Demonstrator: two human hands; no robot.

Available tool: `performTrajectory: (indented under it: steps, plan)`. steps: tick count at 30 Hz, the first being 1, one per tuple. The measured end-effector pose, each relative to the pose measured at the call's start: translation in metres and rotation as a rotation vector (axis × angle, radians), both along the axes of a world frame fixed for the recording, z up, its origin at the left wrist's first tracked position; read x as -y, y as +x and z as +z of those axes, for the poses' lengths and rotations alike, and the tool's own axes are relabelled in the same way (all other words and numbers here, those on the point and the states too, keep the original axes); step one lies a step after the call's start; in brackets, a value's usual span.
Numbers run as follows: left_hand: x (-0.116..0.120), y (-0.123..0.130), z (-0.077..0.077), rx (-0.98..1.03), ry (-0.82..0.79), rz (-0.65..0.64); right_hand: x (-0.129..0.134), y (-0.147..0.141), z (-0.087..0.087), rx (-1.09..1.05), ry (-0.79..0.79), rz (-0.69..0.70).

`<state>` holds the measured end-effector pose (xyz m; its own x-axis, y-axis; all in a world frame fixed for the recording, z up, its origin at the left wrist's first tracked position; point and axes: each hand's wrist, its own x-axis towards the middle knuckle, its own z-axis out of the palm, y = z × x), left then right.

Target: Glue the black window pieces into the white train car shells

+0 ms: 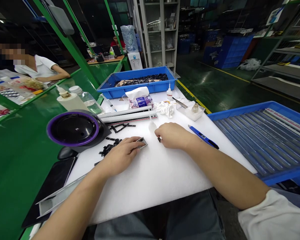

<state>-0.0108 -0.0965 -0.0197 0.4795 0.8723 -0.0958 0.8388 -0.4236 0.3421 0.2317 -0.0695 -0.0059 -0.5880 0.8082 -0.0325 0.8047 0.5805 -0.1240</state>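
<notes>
Fingers of the left hand (121,154) are closed on the far end of a grey channel (143,142), which seems to run back over the bench (150,176) beneath the left forearm, though the arm hides its middle. Those of the right hand (173,135) pinch a small black piece (159,140), held apart from the channel's end. Beside the channel's near end, a flat black slab (52,181) lies along the left edge. On the right, a blue bin (287,175) holds rows of long translucent strips (262,143), and a blue utility knife (204,137) lies near the right forearm. Loose black pieces (109,148) are heaped past the left wrist, next to a round black object with a purple rim (72,130). A white dropper bottle (152,126) stands just beyond the right fingertips (its thin nozzle points up). Farther on lie pale profiles (132,117), crumpled tissue (165,109), a clear tray (188,115) and a tissue pack (141,101). Behind them, a second blue bin (115,93) carries many black pieces. Beyond are a co-worker in white (43,68), a water dispenser (135,60) and a tall cabinet (155,33).
</notes>
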Motion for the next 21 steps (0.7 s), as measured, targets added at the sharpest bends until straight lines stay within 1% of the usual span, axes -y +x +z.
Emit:
performTrajectory:
  steps: [3,6,10,12,14,16,18,19,21]
  plan:
    - [-0.003,0.000,0.001,-0.011,-0.027,0.004,0.000,0.004,0.001,-0.038,-0.018,0.027]
    - [-0.003,0.002,0.002,-0.026,-0.021,-0.001,0.000,0.004,0.001,-0.071,-0.040,0.028]
    - [0.004,0.006,0.003,-0.075,0.043,-0.001,-0.002,0.006,0.000,-0.143,-0.109,0.017]
    - [0.011,0.007,0.004,-0.116,0.113,-0.032,-0.008,0.010,0.000,-0.274,-0.101,-0.006]
    - [0.018,0.013,0.003,-0.171,0.220,-0.079,-0.016,0.018,0.001,-0.476,0.005,-0.090]
    - [0.023,0.026,0.001,-0.222,0.342,-0.117,-0.026,0.028,0.002,-0.687,0.182,-0.239]
    - [0.022,0.048,-0.002,-0.247,0.437,-0.149,-0.035,0.038,0.002,-0.855,0.342,-0.392]
    - [0.020,0.063,-0.005,-0.246,0.458,-0.181,-0.039,0.043,0.001,-0.917,0.399,-0.460]
    - [0.014,0.093,-0.009,-0.241,0.497,-0.209,-0.046,0.053,0.000,-0.996,0.467,-0.563]
